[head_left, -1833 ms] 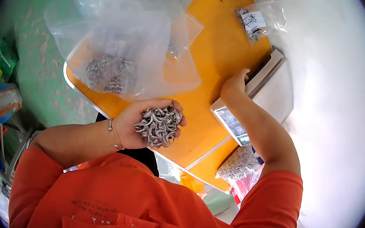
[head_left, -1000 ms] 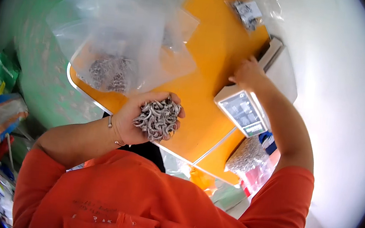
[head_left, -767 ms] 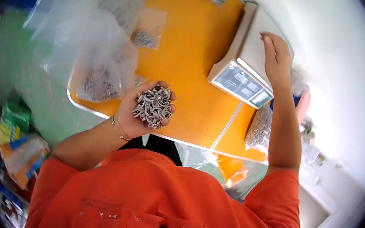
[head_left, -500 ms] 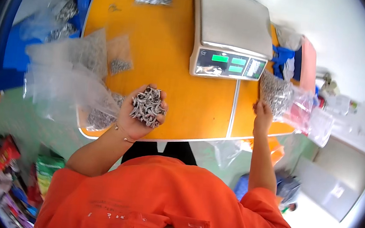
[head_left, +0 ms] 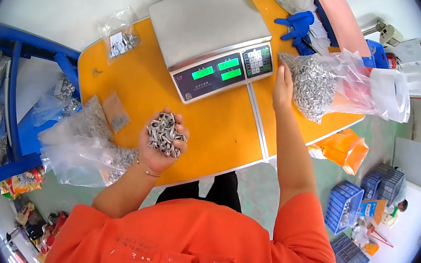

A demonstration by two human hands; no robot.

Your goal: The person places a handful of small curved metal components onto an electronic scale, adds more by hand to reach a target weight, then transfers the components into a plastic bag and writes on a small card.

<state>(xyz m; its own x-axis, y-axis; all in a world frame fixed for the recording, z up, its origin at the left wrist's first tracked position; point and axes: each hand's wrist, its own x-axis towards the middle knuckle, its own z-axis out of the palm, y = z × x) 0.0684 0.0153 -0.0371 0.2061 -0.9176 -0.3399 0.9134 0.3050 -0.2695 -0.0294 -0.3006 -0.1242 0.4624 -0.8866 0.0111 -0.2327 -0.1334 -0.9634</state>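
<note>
Cupping a heap of small grey metal clips (head_left: pixel 165 134) in the palm-up left hand (head_left: pixel 159 146), the right hand (head_left: pixel 282 85) grips the clear plastic bag of clips (head_left: pixel 312 83) beside the grey digital scale (head_left: pixel 213 36).

One scale (head_left: pixel 209 25), two blue crates (head_left: pixel 343 206), one blue glove (head_left: pixel 296 25).

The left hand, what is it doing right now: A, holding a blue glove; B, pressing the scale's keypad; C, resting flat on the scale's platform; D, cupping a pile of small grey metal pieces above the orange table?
D: the left hand is palm up, cupped around a heap of small grey metal pieces over the orange table, apart from the scale, whose platform is bare.
</note>
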